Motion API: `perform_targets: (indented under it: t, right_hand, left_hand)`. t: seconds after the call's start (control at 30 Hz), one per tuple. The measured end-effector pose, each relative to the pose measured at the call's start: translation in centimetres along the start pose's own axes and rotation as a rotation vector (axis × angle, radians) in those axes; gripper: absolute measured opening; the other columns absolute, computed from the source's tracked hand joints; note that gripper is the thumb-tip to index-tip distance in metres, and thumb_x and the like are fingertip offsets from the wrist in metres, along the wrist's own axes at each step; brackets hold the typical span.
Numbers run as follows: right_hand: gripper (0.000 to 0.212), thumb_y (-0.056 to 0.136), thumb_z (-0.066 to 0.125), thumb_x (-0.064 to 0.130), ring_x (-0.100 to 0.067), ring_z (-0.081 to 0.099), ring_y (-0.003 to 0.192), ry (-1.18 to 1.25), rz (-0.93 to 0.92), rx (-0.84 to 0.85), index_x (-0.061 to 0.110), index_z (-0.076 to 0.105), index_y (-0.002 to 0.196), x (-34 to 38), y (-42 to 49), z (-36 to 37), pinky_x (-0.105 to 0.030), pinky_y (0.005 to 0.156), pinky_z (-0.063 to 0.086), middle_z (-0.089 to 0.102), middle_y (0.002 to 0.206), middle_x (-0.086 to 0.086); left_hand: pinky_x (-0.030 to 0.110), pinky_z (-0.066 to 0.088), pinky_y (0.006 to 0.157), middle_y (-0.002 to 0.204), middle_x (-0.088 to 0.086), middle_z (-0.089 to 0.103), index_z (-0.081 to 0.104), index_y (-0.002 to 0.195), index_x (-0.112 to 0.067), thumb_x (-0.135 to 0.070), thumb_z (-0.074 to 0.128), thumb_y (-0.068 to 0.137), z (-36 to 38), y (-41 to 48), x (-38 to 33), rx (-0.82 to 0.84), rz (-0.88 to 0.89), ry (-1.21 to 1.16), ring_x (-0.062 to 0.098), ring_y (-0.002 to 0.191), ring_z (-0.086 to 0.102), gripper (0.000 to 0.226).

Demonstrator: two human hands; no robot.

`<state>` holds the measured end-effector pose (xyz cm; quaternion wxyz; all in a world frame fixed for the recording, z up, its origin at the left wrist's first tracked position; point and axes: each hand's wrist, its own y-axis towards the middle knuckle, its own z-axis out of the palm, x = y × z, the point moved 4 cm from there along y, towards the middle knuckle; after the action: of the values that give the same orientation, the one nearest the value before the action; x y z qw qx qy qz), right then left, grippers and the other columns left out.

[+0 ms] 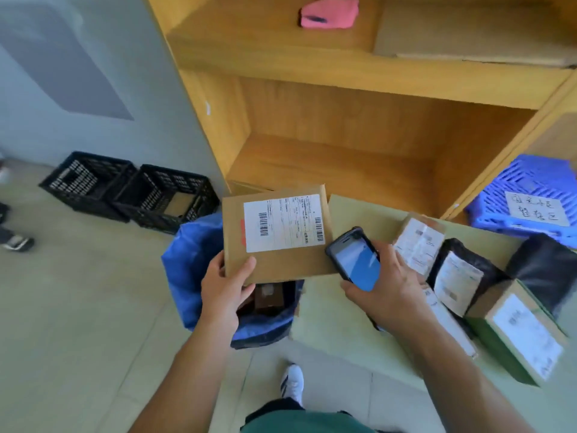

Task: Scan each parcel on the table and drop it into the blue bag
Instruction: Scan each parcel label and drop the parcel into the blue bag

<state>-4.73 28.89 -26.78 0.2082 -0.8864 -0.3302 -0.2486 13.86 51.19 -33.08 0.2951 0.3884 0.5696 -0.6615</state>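
Over the bag: flat box [274, 232] is held above the open mouth of the blue bag [190, 264], just off the table's left edge, label face up; probably so a scan can go straight into a drop.
Left hand: left hand [226, 287] pinches the box's near-left corner, thumb on top, fingers underneath and hidden.
Right hand: right hand [385, 287] is wrapped around the scanner [356, 259], thumb along its near side, fingers curled behind.
Scanner: screen up, tip aimed toward the box's right edge, close to the label [284, 223]; I judge the scan is under way or just finishing.
Box axis: roughly square, slightly longer across the view; tilted so its far edge points at the shelf [327, 120].
Bag: stands on the floor against the table's left edge; brown parcels already inside.
Table: table [337, 323] carries more parcels [456, 276] clustered along its right side, labels up, awaiting their turn.
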Motion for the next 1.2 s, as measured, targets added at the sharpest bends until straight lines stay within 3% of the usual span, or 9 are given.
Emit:
perform_targets:
  t: [0.17,0.23,0.3,0.4,0.47,0.57,0.77,1.03,1.2]
  right_hand:
    - [0.085,0.074,0.076,0.055,-0.019,0.053,0.113,0.004,-0.046,0.083,0.030,0.034,0.144,6.2,2.3,4.5,-0.036,0.085,0.048,0.053,0.132,0.005]
    - [0.084,0.076,0.075,0.055,-0.020,0.055,0.110,-0.012,-0.043,0.118,0.030,0.033,0.145,7.5,3.3,5.6,-0.033,0.080,0.046,0.053,0.135,0.003]
    - [0.084,0.079,0.074,0.054,-0.017,0.052,0.098,-0.025,-0.047,0.137,0.030,0.032,0.147,8.6,4.2,6.2,-0.030,0.073,0.044,0.052,0.137,0.003]
    - [0.084,0.080,0.073,0.054,-0.017,0.050,0.100,-0.043,-0.052,0.148,0.030,0.030,0.148,9.5,5.3,6.5,-0.026,0.067,0.041,0.052,0.138,0.003]
    - [0.084,0.080,0.074,0.054,-0.020,0.053,0.107,-0.051,-0.047,0.149,0.030,0.030,0.147,9.4,6.0,6.6,-0.030,0.072,0.042,0.053,0.137,0.002]
    - [0.084,0.080,0.073,0.053,-0.021,0.054,0.107,-0.041,-0.020,0.149,0.029,0.031,0.148,8.7,6.6,6.5,-0.033,0.073,0.043,0.052,0.137,0.002]
    - [0.082,0.078,0.074,0.053,-0.015,0.048,0.095,-0.032,0.056,0.102,0.030,0.032,0.145,5.3,6.2,5.1,-0.027,0.062,0.043,0.052,0.131,0.004]
    - [0.083,0.077,0.076,0.052,-0.019,0.052,0.109,0.047,0.220,0.013,0.029,0.034,0.145,-4.2,3.2,0.4,-0.034,0.079,0.043,0.053,0.134,0.002]
    - [0.090,0.076,0.074,0.057,-0.023,0.053,0.121,0.067,0.373,-0.041,0.029,0.031,0.150,-12.2,0.0,-3.5,-0.039,0.087,0.048,0.051,0.140,0.002]
  left_hand:
    - [0.041,0.059,0.092,0.133,-0.007,0.060,0.049,0.144,-0.025,-0.026,0.080,0.089,-6.5,4.4,-1.3,-0.110,-0.024,-0.002,0.012,0.116,0.062,0.063]
    - [0.050,0.053,0.101,0.145,-0.009,0.051,0.035,0.153,-0.035,-0.055,0.080,0.082,-8.4,6.8,-0.5,-0.141,-0.012,0.124,0.017,0.130,0.055,0.086]
    - [0.054,0.054,0.098,0.140,-0.006,0.058,0.045,0.141,-0.042,-0.081,0.075,0.067,-10.7,9.8,1.2,-0.179,0.009,0.327,0.023,0.129,0.058,0.088]
    - [0.035,0.049,0.088,0.127,-0.007,0.064,0.057,0.126,-0.038,-0.047,0.069,0.090,-10.3,8.6,-0.6,-0.156,0.002,0.463,0.023,0.118,0.062,0.039]
    - [0.033,0.037,0.102,0.149,-0.002,0.049,0.037,0.155,-0.024,-0.039,0.063,0.098,-9.6,8.1,-1.0,-0.150,-0.016,0.499,0.024,0.137,0.047,0.065]
    - [0.034,0.030,0.111,0.159,-0.006,0.037,0.022,0.163,-0.024,-0.042,0.061,0.099,-8.5,8.4,-0.5,-0.140,-0.019,0.498,0.023,0.149,0.035,0.077]
    - [0.038,0.040,0.112,0.152,-0.003,0.048,0.031,0.159,-0.030,-0.042,0.062,0.098,-3.7,8.2,-0.4,-0.012,0.080,0.661,0.023,0.139,0.047,0.070]
    - [0.039,0.033,0.114,0.157,-0.003,0.045,0.039,0.155,-0.028,-0.040,0.063,0.099,8.9,4.9,2.1,0.292,0.212,0.892,0.021,0.144,0.041,0.062]
    - [0.045,0.045,0.110,0.149,-0.005,0.054,0.045,0.151,-0.031,-0.055,0.071,0.086,17.3,1.5,8.2,0.545,0.173,0.970,0.019,0.135,0.052,0.074]
